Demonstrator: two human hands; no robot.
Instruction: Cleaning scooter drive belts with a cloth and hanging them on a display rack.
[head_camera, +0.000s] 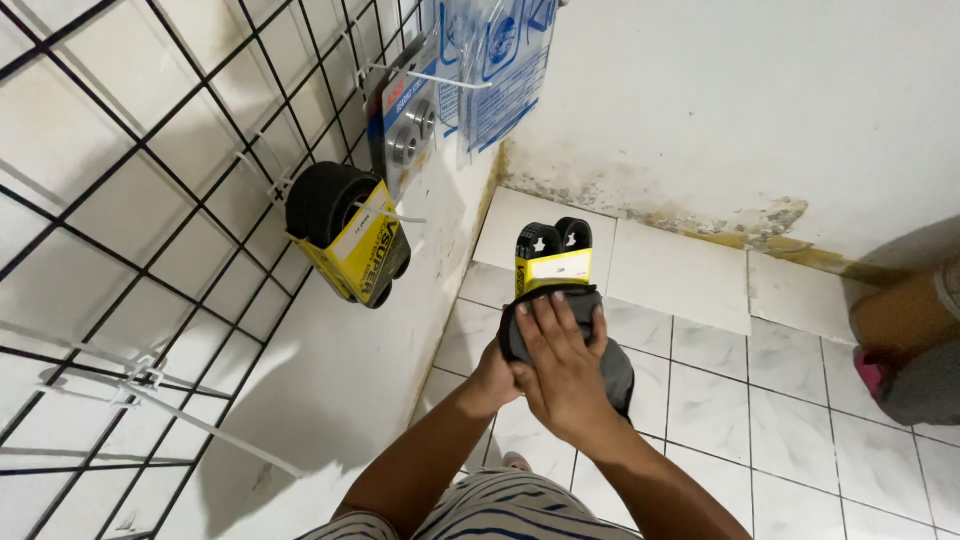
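- Your right hand (562, 372) presses flat on a dark cloth (610, 370) wrapping the black belt (553, 262), held above the tiled floor (790, 400).
- Your left hand (497, 378) grips underneath; fingers hidden.
- Loose cloth could let the belt slip.

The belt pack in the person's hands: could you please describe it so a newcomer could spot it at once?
Start at the wire grid on the left wall, then look right, above the tiled floor. There both hands, right hand over left hand, hold a looped black belt in a yellow sleeve against a dark cloth. Unlike the similar belt pack on a hook, it hangs from nothing.
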